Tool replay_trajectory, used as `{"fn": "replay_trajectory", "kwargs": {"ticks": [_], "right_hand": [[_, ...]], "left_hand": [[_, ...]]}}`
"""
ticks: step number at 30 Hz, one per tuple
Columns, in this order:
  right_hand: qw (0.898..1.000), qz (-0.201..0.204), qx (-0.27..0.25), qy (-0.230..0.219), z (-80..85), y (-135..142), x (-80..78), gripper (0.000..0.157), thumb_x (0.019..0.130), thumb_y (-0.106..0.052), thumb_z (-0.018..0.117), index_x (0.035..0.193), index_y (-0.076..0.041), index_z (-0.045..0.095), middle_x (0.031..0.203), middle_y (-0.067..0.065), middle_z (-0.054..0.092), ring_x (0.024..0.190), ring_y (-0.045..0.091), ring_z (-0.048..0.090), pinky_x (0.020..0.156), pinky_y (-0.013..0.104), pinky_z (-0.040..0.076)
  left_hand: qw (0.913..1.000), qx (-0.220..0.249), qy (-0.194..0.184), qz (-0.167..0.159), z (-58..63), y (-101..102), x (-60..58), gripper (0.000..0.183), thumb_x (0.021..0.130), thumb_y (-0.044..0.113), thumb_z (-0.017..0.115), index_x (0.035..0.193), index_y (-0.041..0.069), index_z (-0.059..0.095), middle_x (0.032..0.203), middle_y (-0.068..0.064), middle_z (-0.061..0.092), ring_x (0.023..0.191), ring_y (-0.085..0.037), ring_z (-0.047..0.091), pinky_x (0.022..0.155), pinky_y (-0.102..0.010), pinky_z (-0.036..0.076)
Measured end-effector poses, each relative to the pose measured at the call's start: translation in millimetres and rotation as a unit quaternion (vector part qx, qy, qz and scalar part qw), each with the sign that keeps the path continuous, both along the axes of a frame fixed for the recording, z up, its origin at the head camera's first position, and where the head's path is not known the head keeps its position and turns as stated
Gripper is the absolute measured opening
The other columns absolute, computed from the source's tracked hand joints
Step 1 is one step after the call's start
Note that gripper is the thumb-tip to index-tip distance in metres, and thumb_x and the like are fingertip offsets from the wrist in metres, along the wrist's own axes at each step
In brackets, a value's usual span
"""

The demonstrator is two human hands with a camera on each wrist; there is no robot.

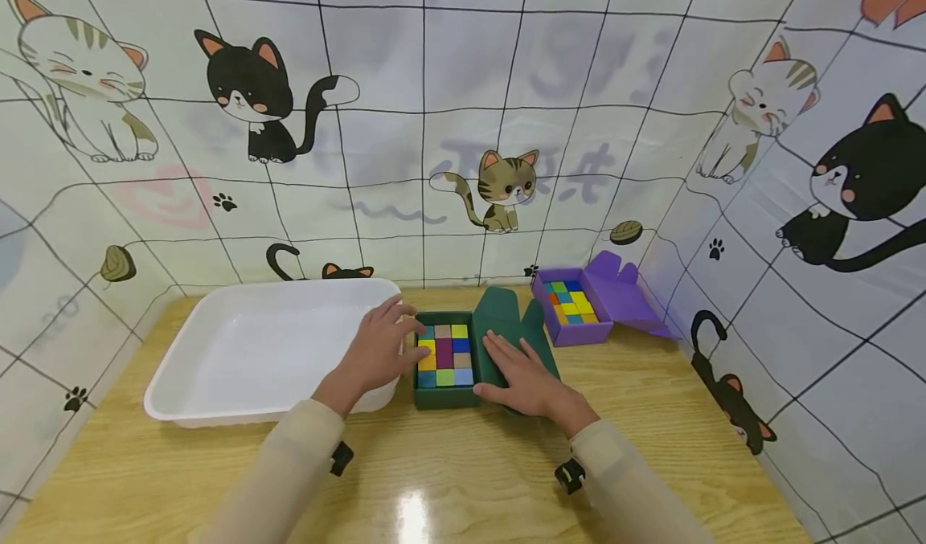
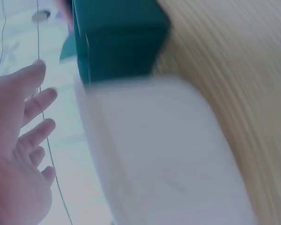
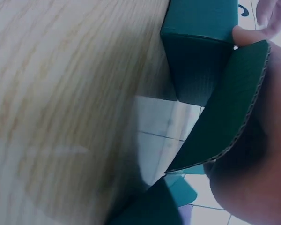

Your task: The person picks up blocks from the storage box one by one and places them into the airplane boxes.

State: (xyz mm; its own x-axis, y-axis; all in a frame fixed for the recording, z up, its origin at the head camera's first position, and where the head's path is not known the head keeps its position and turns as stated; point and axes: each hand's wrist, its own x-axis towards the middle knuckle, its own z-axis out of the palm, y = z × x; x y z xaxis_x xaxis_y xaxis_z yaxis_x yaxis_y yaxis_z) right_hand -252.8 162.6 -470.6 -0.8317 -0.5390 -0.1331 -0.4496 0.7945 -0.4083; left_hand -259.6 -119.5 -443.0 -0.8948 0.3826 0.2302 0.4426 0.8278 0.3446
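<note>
A green cardboard box [image 1: 447, 398] stands on the wooden table with its lid [image 1: 499, 307] folded out to the right. Rows of coloured blocks [image 1: 444, 355] fill it: yellow, blue, purple, tan, green. My left hand [image 1: 372, 351] hovers over the tub's right rim, its spread fingertips right at the box's left edge. In the left wrist view the fingers of that hand [image 2: 23, 131] are loosely bent around nothing. Spread on the opened lid lies my right hand [image 1: 524, 377], its thumb by the box's right wall. A green flap [image 3: 229, 117] stands beside this hand in the right wrist view.
A large white plastic tub [image 1: 246, 351] occupies the table's left side, close against the green box. Behind and to the right, a purple box [image 1: 582, 333] holds more coloured blocks, its lid open rightward. A cat-patterned cloth [image 1: 427, 126] encloses the back and sides.
</note>
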Motion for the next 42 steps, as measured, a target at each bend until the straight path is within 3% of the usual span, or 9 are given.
{"fn": "replay_trajectory", "kwargs": {"ticks": [6, 12, 18, 22, 27, 33, 42], "right_hand": [[0.998, 0.013, 0.049, 0.046, 18.0, -11, 3.2, 0.081, 0.094, -0.056, 0.051, 0.154, -0.008, 0.025, 0.163, 0.011, 0.021, 0.152, 0.029, 0.02, 0.123, 0.056, 0.005], [0.992, 0.051, 0.071, 0.092, 38.1, -47, 11.5, 0.076, 0.095, -0.052, 0.054, 0.152, -0.008, 0.031, 0.161, 0.011, 0.027, 0.151, 0.027, 0.024, 0.124, 0.054, 0.008], [0.983, 0.082, 0.123, 0.11, 29.3, -84, 12.7, 0.074, 0.098, -0.056, 0.042, 0.155, -0.012, 0.023, 0.164, 0.005, 0.021, 0.153, 0.021, 0.019, 0.125, 0.051, 0.005], [0.977, 0.1, 0.142, 0.119, 14.2, -98, 12.0, 0.07, 0.101, -0.053, 0.037, 0.156, -0.015, 0.019, 0.165, 0.002, 0.017, 0.153, 0.02, 0.015, 0.126, 0.048, 0.004], [0.97, 0.122, 0.157, 0.14, 5.0, -103, 11.7, 0.07, 0.102, -0.051, 0.036, 0.157, -0.016, 0.014, 0.166, 0.0, 0.01, 0.154, 0.02, 0.01, 0.126, 0.048, 0.0], [0.969, 0.127, 0.157, 0.143, 4.4, -105, 14.0, 0.069, 0.102, -0.05, 0.036, 0.158, -0.016, 0.012, 0.166, 0.0, 0.006, 0.154, 0.02, 0.009, 0.126, 0.049, 0.0], [0.969, 0.117, 0.165, 0.14, -1.7, -109, 27.9, 0.07, 0.102, -0.048, 0.036, 0.158, -0.015, 0.009, 0.167, 0.0, 0.004, 0.154, 0.018, 0.009, 0.126, 0.049, 0.005]], "left_hand": [[0.9958, 0.002, 0.046, 0.079, -12.4, -78, 30.8, 0.039, 0.091, 0.035, 0.067, 0.122, 0.012, 0.065, 0.137, -0.016, 0.055, 0.144, -0.04, 0.029, 0.112, -0.063, 0.027], [0.9833, -0.005, 0.065, 0.17, -29.8, -149, 63.2, 0.042, 0.095, 0.033, 0.06, 0.127, 0.005, 0.06, 0.137, -0.026, 0.05, 0.136, -0.05, 0.031, 0.103, -0.07, 0.028], [0.9672, -0.001, 0.026, 0.253, -36.7, -198, 71.7, 0.054, 0.102, 0.044, 0.04, 0.136, 0.003, 0.049, 0.143, -0.033, 0.036, 0.141, -0.054, 0.017, 0.1, -0.075, 0.02], [0.9589, -0.007, -0.011, 0.284, -38.8, -214, 70.0, 0.063, 0.102, 0.049, 0.031, 0.142, 0.002, 0.04, 0.151, -0.037, 0.017, 0.144, -0.055, 0.003, 0.104, -0.075, 0.013], [0.9498, -0.013, -0.059, 0.307, -34.6, -220, 68.9, 0.073, 0.101, 0.057, 0.024, 0.146, -0.001, 0.03, 0.153, -0.04, -0.003, 0.142, -0.059, -0.006, 0.107, -0.075, 0.006], [0.9431, -0.012, -0.085, 0.321, -33.6, -220, 69.7, 0.079, 0.099, 0.061, 0.022, 0.145, -0.003, 0.029, 0.151, -0.044, -0.004, 0.141, -0.062, -0.005, 0.109, -0.074, 0.005], [0.9426, -0.015, -0.082, 0.323, -38.0, -222, 70.2, 0.076, 0.099, 0.061, 0.024, 0.14, -0.002, 0.037, 0.151, -0.044, -0.003, 0.14, -0.061, -0.001, 0.109, -0.073, 0.006]]}}
